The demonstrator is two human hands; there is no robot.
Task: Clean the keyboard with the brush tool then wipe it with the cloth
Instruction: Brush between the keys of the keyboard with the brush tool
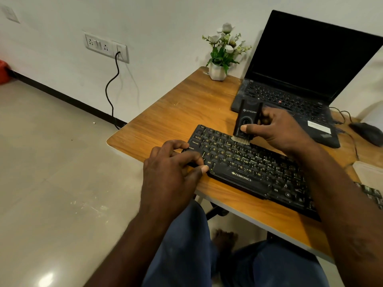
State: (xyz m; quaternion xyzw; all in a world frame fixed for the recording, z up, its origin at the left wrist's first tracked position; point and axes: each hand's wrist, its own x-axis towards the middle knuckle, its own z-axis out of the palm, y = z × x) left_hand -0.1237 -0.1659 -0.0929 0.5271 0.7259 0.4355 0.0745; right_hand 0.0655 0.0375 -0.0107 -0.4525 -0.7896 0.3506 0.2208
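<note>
Keyboard (248,168) front and centre, black, lying slantwise on the wooden bench (176,112) just before the open laptop (300,79). The left hand (172,168) clamps its near-left corner, fingers curled over the keys and thumb on the front edge, pinning it down. The right hand (277,131) is wrapped round the brush tool (245,123), thumb on its face, with the pale bristles touching the upper-left rows of keys. By my reading this is the brushing step, and early in it, since the bristles sit at one end with most of the board lying ahead. The next move calls for drawing the bristles along the rows toward the right end while the left hand steadies the board, then swapping the brush for the cloth.

The count: one keyboard, one brush tool, one laptop, one mouse (366,131), one flower pot (217,71), two hands. As for the cloth, a pale shape at the right edge may be it, but I cannot tell.
</note>
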